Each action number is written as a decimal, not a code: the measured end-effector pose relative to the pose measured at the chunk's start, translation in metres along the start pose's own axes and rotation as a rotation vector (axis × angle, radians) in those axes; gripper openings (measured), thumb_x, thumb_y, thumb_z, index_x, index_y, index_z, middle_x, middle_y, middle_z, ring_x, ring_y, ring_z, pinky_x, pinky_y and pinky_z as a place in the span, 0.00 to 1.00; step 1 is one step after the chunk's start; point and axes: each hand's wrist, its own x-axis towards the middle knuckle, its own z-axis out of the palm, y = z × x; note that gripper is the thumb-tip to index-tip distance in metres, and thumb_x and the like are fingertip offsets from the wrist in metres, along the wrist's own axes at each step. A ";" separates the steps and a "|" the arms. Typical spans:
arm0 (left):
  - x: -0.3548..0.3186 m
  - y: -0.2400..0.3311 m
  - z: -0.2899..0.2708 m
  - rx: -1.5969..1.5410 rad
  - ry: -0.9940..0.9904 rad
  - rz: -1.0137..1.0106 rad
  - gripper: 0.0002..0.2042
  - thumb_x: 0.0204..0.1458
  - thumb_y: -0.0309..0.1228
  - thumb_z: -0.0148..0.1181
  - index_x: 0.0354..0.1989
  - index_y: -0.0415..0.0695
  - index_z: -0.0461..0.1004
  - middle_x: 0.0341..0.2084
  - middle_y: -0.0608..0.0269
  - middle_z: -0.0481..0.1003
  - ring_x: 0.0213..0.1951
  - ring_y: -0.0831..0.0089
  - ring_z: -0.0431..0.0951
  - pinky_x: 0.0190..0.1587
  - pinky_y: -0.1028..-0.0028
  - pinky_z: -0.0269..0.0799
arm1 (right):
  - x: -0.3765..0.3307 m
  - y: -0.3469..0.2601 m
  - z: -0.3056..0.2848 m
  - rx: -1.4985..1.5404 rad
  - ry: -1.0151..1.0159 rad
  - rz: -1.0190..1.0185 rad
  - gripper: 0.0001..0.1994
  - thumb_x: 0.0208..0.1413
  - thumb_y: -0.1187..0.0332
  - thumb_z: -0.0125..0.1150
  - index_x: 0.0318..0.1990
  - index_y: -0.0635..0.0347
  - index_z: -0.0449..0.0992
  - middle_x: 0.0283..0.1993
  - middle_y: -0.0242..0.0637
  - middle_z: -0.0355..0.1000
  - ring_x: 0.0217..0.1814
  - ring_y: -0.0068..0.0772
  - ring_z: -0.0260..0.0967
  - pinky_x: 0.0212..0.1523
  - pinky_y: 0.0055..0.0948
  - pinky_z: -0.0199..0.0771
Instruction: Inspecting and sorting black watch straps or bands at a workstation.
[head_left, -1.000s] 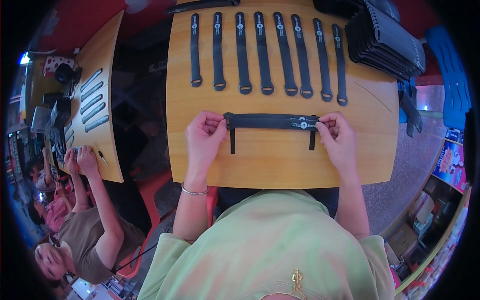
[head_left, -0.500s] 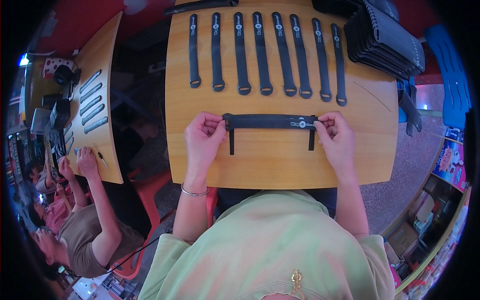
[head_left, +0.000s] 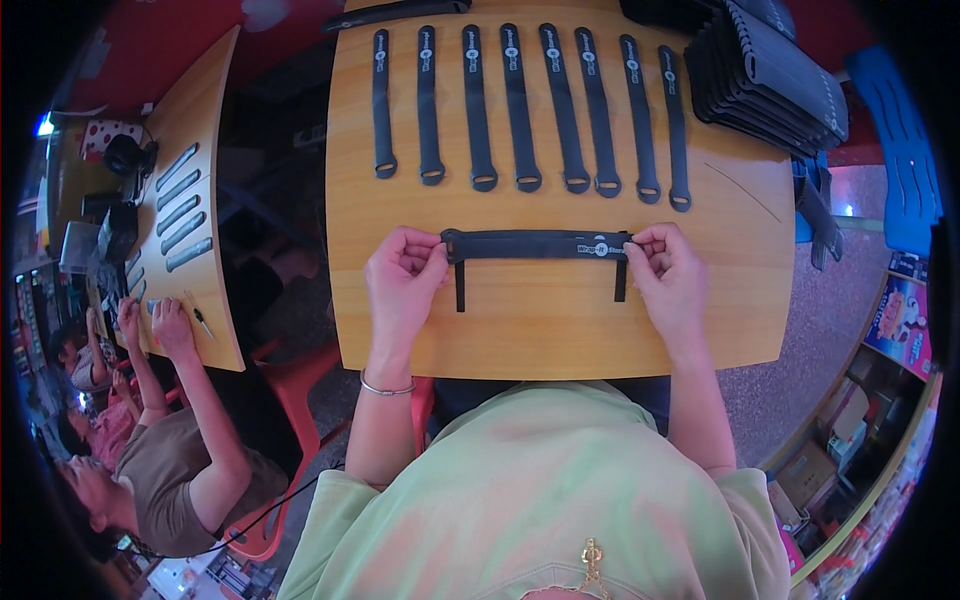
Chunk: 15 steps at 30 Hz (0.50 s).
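Observation:
A black storage strap (head_left: 530,246) with white print lies crosswise over the near part of the wooden table (head_left: 540,330). My left hand (head_left: 402,270) pinches its left end, by the slotted loop. Thumb and fingers of my right hand (head_left: 664,268) are closed on the printed right end. Two short, narrow black strips, a left one (head_left: 460,287) and a right one (head_left: 620,282), stick out toward me from beneath the strap. Beyond my hands, several similar straps (head_left: 520,110) lie side by side, lengthwise, their slotted ends nearest me.
A stack of black strap bundles (head_left: 765,85) stands at the table's far right corner. A thin dark line or thread (head_left: 745,190) lies below it. Left, a co-worker (head_left: 190,460) sits at another table (head_left: 215,290) with more straps. A red chair (head_left: 290,420) is between the tables.
My hands and the strap keep nearly the same place and grip. The whole view has shifted very slightly.

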 end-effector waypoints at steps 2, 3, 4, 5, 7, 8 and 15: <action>0.000 0.001 0.000 -0.042 -0.048 0.054 0.03 0.50 0.18 0.58 0.32 0.36 0.72 0.21 0.66 0.74 0.21 0.84 0.73 0.23 0.85 0.69 | 0.000 0.001 0.001 -0.002 0.053 -0.072 0.06 0.50 0.76 0.63 0.33 0.63 0.71 0.24 0.29 0.69 0.22 0.13 0.63 0.23 0.16 0.64; -0.001 0.001 0.000 0.014 -0.003 -0.004 0.03 0.50 0.18 0.58 0.32 0.36 0.72 0.21 0.66 0.74 0.21 0.84 0.73 0.23 0.85 0.69 | 0.001 0.001 0.001 0.001 0.013 0.003 0.06 0.50 0.76 0.63 0.33 0.64 0.71 0.24 0.29 0.69 0.21 0.13 0.63 0.23 0.16 0.65; -0.001 0.001 0.000 -0.035 -0.050 0.051 0.03 0.50 0.18 0.58 0.32 0.36 0.72 0.21 0.66 0.74 0.21 0.84 0.73 0.23 0.85 0.69 | 0.001 0.002 0.001 0.000 0.058 -0.071 0.06 0.50 0.76 0.63 0.33 0.64 0.71 0.24 0.29 0.69 0.21 0.13 0.63 0.23 0.16 0.65; -0.001 0.001 0.000 -0.039 -0.050 0.048 0.03 0.50 0.18 0.58 0.31 0.36 0.72 0.21 0.66 0.74 0.21 0.84 0.73 0.23 0.85 0.69 | 0.001 0.002 0.001 -0.003 0.062 -0.076 0.06 0.50 0.76 0.63 0.33 0.64 0.71 0.24 0.29 0.69 0.21 0.13 0.63 0.23 0.16 0.65; 0.000 0.000 0.000 -0.043 -0.049 0.046 0.03 0.50 0.18 0.58 0.31 0.36 0.72 0.21 0.66 0.74 0.21 0.84 0.73 0.23 0.85 0.69 | 0.000 0.002 0.001 -0.006 0.065 -0.081 0.06 0.50 0.76 0.63 0.33 0.64 0.71 0.24 0.29 0.69 0.21 0.14 0.63 0.23 0.16 0.65; 0.000 0.000 0.000 -0.045 -0.051 0.052 0.03 0.50 0.18 0.58 0.31 0.36 0.72 0.21 0.66 0.74 0.21 0.84 0.73 0.23 0.85 0.69 | 0.000 0.002 0.001 -0.007 0.066 -0.085 0.06 0.50 0.76 0.63 0.33 0.64 0.71 0.24 0.29 0.69 0.21 0.14 0.63 0.23 0.16 0.65; 0.000 -0.001 0.000 0.017 0.003 0.005 0.03 0.49 0.18 0.59 0.32 0.35 0.72 0.22 0.65 0.74 0.21 0.84 0.73 0.23 0.85 0.68 | 0.000 0.000 0.002 -0.029 0.028 -0.012 0.06 0.50 0.76 0.63 0.33 0.63 0.71 0.23 0.29 0.69 0.21 0.13 0.63 0.23 0.16 0.65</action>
